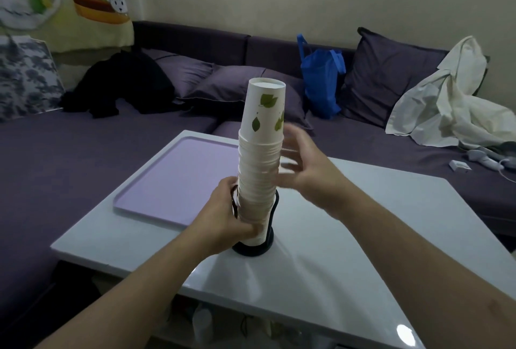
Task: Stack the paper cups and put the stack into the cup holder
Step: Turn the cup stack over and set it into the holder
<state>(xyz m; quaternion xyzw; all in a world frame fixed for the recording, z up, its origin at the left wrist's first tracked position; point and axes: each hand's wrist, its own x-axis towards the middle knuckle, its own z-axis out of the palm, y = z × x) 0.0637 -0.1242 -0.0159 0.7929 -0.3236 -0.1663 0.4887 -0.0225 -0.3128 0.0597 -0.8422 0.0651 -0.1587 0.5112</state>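
Cups seated in the holder

Stack of paper cups (259,158) stands upside down in the black cup holder (252,248), near the middle of the white table (363,251). Our left hand (223,214) grips the stack's lower part and the holder's wire, fingers curled round. Our right hand (304,170) sits just beside the stack's middle, fingers spread and blurred; we cannot tell if it touches. Lilac tray (178,181) lies behind, left.

Dim, even indoor light with a cool cast. A bright glare spot lies on the glossy white table (391,237) near its lower right corner. The right hand (304,170) shows motion blur at its fingers. Wide-angle distortion bends the frame edges; overall detail is soft.
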